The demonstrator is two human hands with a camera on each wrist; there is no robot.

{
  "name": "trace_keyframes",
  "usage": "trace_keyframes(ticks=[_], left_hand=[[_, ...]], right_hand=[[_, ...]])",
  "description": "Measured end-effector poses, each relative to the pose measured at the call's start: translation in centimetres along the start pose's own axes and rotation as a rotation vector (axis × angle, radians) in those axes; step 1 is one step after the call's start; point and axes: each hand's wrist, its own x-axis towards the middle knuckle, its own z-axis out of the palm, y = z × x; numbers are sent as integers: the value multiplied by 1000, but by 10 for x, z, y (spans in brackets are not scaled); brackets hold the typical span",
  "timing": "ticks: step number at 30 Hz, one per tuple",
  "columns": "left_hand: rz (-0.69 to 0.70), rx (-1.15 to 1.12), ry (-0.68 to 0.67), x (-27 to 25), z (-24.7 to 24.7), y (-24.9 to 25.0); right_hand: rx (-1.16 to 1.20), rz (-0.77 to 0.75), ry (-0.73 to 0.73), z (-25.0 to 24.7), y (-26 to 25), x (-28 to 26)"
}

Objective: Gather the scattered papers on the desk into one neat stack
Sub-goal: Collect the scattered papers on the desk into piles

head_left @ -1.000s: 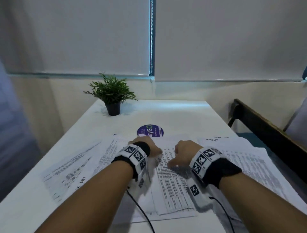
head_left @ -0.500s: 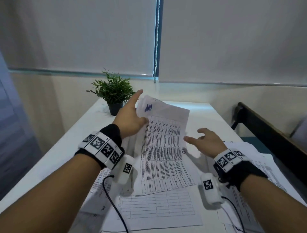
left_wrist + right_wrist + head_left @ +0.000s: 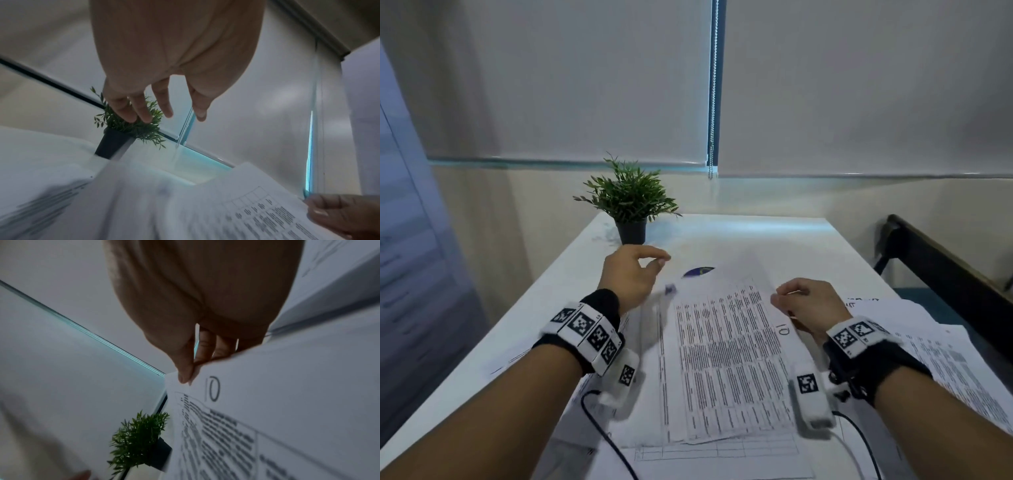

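Note:
A printed sheet marked "10" (image 3: 729, 359) lies on top of other papers in the middle of the white desk (image 3: 774, 246). My right hand (image 3: 779, 296) pinches that sheet's upper right edge; the right wrist view shows its thumb and fingers (image 3: 188, 373) clamped on the printed sheet (image 3: 267, 402). My left hand (image 3: 659, 261) hovers just left of the sheet's far corner, fingers loosely curled and holding nothing. From the left wrist, the left hand (image 3: 183, 113) hangs relaxed above the blurred papers (image 3: 185, 203). More sheets spread out to the right (image 3: 945, 359) and left (image 3: 534, 356).
A small potted plant (image 3: 630, 202) stands at the desk's far left. A purple round sticker (image 3: 698, 271) peeks out past the sheet's far edge. A dark wooden bench (image 3: 945, 270) runs along the right side. Cables (image 3: 606, 438) trail from both wrists over the near papers.
My left hand has let go of the sheet it held up, and the sheet has dropped flat onto the pile. My right hand has taken hold of the sheet's right edge.

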Motion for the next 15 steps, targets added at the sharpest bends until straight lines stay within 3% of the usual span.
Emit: trace_keyframes(ticks=[8,11,15], left_hand=[[-40,6,-118,-3,22,24],[-73,-41,-285,-8,44,46],[-68,212,-620,-17,82,73]], right_hand=[[24,-37,143,-44,-6,7],[61,10,230,-83,-2,5],[-21,116,293,-145,30,-2]])
